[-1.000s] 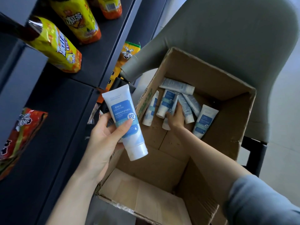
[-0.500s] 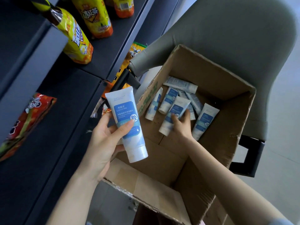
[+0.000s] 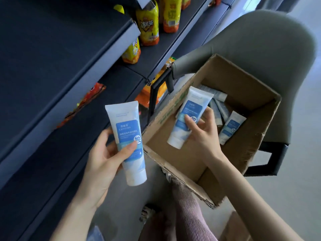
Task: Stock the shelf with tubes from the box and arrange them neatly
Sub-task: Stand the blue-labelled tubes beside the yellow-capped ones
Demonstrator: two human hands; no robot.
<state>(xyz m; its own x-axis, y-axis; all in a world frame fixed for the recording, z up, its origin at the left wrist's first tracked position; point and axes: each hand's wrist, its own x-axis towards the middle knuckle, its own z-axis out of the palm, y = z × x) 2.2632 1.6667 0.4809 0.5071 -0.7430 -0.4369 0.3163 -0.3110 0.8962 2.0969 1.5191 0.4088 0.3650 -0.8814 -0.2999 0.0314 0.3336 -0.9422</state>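
Note:
My left hand [image 3: 104,159] grips a white and blue tube [image 3: 127,136], cap end down, in front of the dark shelf [image 3: 57,94]. My right hand [image 3: 203,133] holds a second white and blue tube [image 3: 188,117] above the open cardboard box [image 3: 246,145], thumb across its label. Several more tubes [image 3: 229,126] lie at the far end of the box, partly hidden behind my right hand. The box rests on a grey chair [image 3: 260,49].
Yellow drink bottles [image 3: 147,26] stand on the upper shelf board. Red and orange snack packets [image 3: 83,103] lie on the lower boards. The chair's black armrest frame [image 3: 156,94] stands between the shelf and the box. A leg in striped trousers [image 3: 187,209] is below the box.
My right hand has lifted a tube out of the pile and raised it above the box. The left hand keeps its tube. The view has swung so more shelf shows.

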